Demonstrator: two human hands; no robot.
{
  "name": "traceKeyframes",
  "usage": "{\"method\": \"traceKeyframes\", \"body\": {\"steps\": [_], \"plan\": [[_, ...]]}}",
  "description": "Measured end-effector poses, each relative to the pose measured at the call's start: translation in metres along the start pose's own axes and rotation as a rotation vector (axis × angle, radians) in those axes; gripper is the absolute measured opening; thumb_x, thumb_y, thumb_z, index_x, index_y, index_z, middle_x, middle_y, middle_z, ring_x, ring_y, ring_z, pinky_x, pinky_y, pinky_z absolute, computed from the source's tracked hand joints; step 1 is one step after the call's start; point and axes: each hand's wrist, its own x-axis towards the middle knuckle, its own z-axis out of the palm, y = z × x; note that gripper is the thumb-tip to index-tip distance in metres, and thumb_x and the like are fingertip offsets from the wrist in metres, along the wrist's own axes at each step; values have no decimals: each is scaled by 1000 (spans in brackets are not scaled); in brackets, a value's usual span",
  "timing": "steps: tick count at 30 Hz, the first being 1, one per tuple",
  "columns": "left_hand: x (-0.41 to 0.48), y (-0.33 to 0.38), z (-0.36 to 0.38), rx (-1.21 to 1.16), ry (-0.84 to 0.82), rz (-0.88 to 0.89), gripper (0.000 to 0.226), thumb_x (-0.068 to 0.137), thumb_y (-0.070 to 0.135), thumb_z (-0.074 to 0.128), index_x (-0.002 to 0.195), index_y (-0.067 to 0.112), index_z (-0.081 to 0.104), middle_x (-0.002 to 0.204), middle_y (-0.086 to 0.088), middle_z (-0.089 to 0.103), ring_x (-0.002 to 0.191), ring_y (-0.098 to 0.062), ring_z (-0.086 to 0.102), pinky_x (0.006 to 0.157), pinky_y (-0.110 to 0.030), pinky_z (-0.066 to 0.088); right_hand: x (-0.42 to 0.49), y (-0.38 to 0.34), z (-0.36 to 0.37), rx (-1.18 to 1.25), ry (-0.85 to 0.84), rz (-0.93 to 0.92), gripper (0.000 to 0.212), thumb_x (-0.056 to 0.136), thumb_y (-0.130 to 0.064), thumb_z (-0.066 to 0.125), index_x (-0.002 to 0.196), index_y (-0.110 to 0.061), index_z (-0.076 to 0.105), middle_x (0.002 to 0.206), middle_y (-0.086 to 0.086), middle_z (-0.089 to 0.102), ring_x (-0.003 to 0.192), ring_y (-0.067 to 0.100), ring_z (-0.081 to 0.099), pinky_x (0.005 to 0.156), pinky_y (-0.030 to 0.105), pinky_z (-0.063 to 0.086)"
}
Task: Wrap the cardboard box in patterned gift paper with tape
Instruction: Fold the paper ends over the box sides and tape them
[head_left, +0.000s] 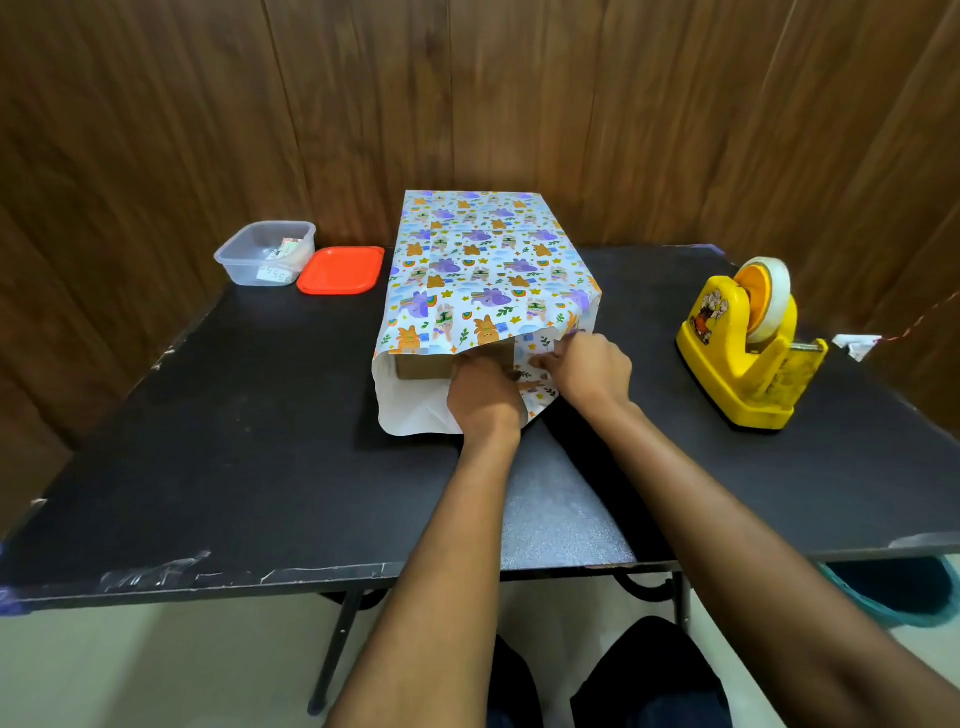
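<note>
The cardboard box (423, 365) lies mid-table, its top and sides covered by patterned gift paper (483, 265) with cartoon animals. At the near end the paper stands open, showing brown cardboard and the paper's white inside. My left hand (485, 397) presses against that open end, fingers hidden against the box. My right hand (589, 369) pinches the right-side paper flap and folds it inward across the end. A yellow tape dispenser (748, 343) with a roll of clear tape stands to the right, apart from both hands.
A clear plastic container (265, 253) and its red lid (341, 270) sit at the back left of the black table (208, 441). A small white scrap (857, 344) lies at the right edge. Wood-panel wall behind. My knees show below the table's front edge.
</note>
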Motion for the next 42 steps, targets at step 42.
{"method": "traceKeyframes", "body": {"steps": [42], "plan": [[43, -65, -93, 50, -3, 818, 57, 89, 9, 56, 142, 18, 37, 151, 4, 32, 142, -11, 19, 116, -35, 18, -52, -33, 38, 1040, 61, 22, 12, 90, -4, 52, 83, -2, 61, 84, 16, 65, 81, 31, 60, 68, 31, 46]]}}
